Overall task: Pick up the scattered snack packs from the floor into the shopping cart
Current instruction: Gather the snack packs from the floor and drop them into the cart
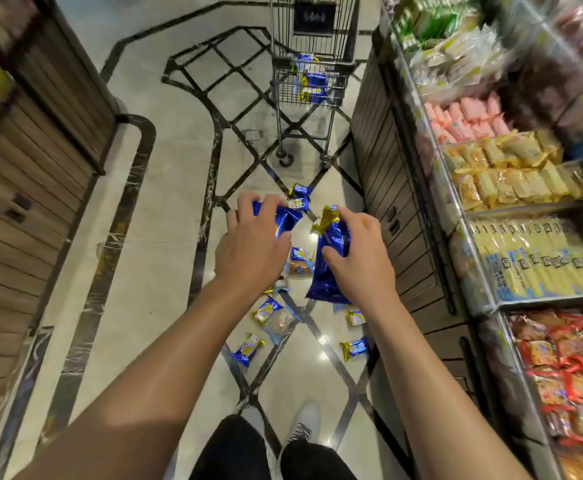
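Blue-and-gold foil snack packs (248, 348) lie on a cream floor (165, 209) crossed by dark marbled lattice bands, beside a grey wire shopping cart (312, 57).

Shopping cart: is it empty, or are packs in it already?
Not empty. Several blue packs lie in the shopping cart; both hands hold more, and others remain on the floor.

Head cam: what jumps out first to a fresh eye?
Both hands at centre frame, each gripping a shiny blue snack pack: left hand, right hand. Below them, more blue-and-gold packs lie scattered on the glossy floor. Further up the aisle stands the shopping cart, a few packs already in it, beside shelves of snacks on the right.
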Available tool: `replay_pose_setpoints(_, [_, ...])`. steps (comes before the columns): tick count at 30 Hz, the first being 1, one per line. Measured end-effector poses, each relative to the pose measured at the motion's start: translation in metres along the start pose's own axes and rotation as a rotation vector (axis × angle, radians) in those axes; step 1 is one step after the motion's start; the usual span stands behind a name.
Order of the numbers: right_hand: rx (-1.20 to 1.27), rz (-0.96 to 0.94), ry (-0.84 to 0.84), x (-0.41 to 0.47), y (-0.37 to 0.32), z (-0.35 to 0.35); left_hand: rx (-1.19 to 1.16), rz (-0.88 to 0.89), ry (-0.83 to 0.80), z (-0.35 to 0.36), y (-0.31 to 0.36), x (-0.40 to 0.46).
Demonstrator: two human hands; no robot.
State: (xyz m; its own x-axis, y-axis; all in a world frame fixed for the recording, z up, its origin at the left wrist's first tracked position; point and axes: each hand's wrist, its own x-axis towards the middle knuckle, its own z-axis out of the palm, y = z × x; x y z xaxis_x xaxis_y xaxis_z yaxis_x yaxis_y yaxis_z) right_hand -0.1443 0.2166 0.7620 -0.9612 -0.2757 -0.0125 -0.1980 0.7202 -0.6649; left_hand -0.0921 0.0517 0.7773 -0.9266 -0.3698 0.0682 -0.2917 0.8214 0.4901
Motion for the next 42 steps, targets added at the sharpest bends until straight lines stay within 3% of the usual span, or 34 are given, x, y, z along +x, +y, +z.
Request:
replay_pose_setpoints(10, [-0.069,-0.167,-0.032,-0.011,-0.121,0.050,-0.009,-0.095,0.154,-0.079,-0.077,-0.023])
replay_pose_setpoints(21, [-0.230,-0.229,0.001,-0.030,-0.274,0.175,0.027,-0.065,0.140,-0.172,-0.236,-0.026])
replay_pose_setpoints(27, [-0.259,-0.262,-0.047,-0.028,-0.337,0.226,0.023,-0.133,0.154,-0.216,-0.312,-0.022])
replay_pose_setpoints(35, [-0.276,-0.331,-0.052,0.029,-0.396,0.275,0.010,-0.186,0.175,-0.241,-0.378,0.036])
replay_pose_setpoints(42, [-0.246,-0.285,-0.048,0.142,-0.424,0.326,0.023,-0.181,0.138,-0.247,-0.425,0.145])
